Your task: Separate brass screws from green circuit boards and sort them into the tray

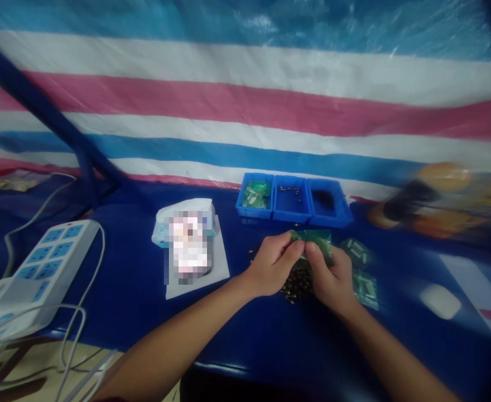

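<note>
Blue across the lower half of the frame: cloth-covered table (136, 301). Just right of centre, left hand (270, 267) and right hand (333, 276) drawn together, fingertips meeting on one green translucent plastic pouch (319, 240). Both closed in a tight pinch, thumb against forefinger, on the pouch's near edge; nothing else held. Pouch clear of the table, rising from the fingertips toward the top of the frame, long axis left to right. More of it above the right hand, so right hand nearer its middle, left hand at its left end. Directly below the grip, between the wrists, one loose heap of small dark metal parts (296, 287), pieces too small to count. Right of the right hand, at least two more flat green pouches (365, 287) on the cloth, blurred. Above the hands, row of three blue plastic bins (291, 216) touching side by side: left with green packets, middle with a few scattered bits, right with a dark clump. Left of centre, one white packet (182, 211). Far left, one white power strip (40, 268) with trailing cables. Lower right, one white rounded object (440, 301), possibly a mouse.
</note>
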